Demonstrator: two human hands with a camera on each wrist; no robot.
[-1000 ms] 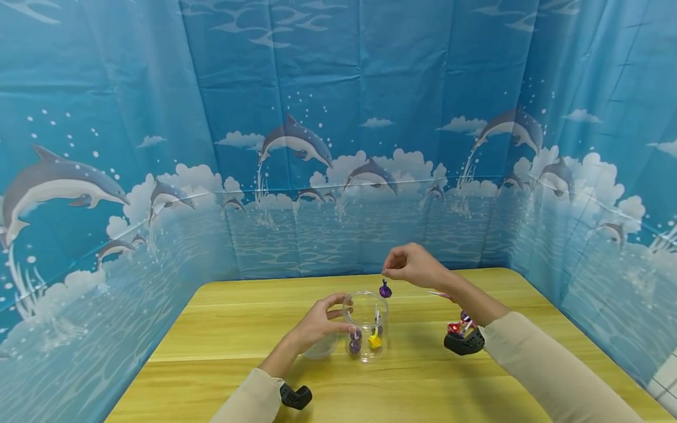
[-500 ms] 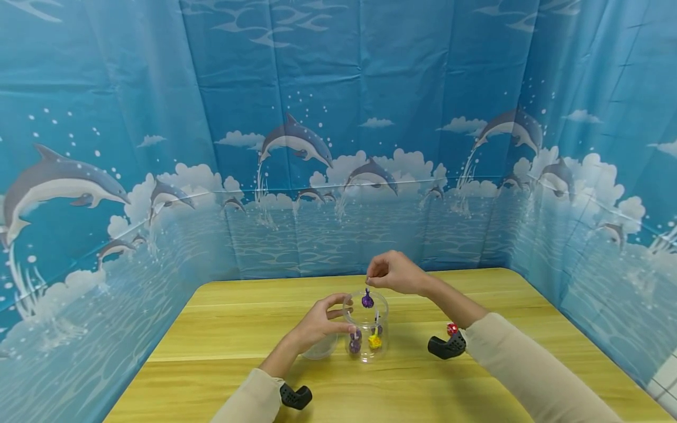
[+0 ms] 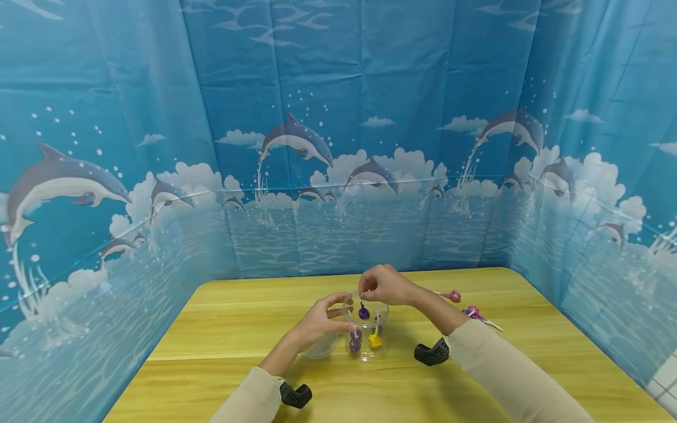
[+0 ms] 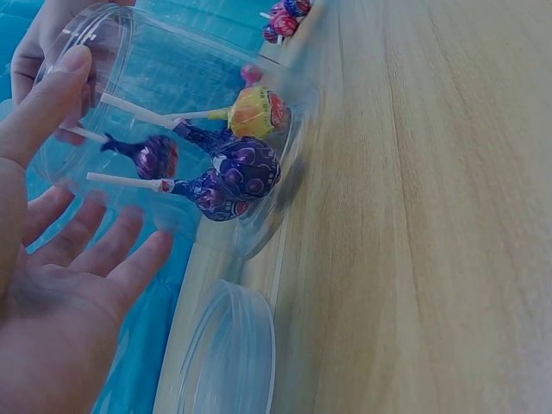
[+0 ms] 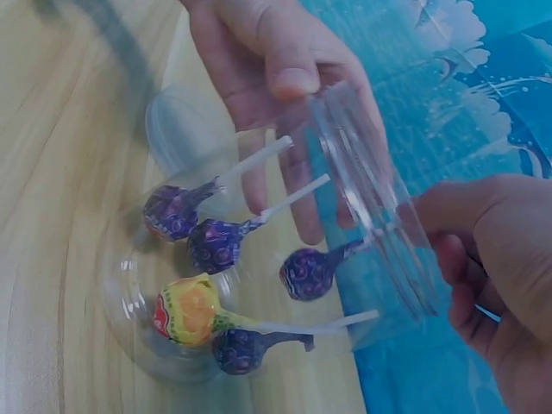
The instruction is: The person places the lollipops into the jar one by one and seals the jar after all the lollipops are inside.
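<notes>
A clear plastic jar (image 3: 366, 356) stands on the wooden table, its mouth uncovered. My left hand (image 3: 317, 320) grips its left side, thumb at the rim and fingers spread round the wall. Just over the mouth, my right hand (image 3: 387, 285) pinches the stick of a purple-wrapped lollipop (image 5: 308, 274), whose head hangs inside the jar. Lower in the jar lie a yellow lollipop (image 5: 188, 310) and several purple lollipops (image 4: 246, 166), sticks pointing toward the opening. In the right wrist view the right fingertips are at the rim.
A clear round lid (image 4: 228, 354) lies on the table left of the jar, partly behind the left hand in the head view. To the right are a pink lollipop (image 3: 454, 296) and a cluster of lollipops (image 3: 473, 312). A dolphin-print curtain (image 3: 328, 235) surrounds the table.
My right hand has moved left and down, bringing the purple lollipop from right of the jar into its mouth. The lollipops on the right have come into view. The left hand stays put.
</notes>
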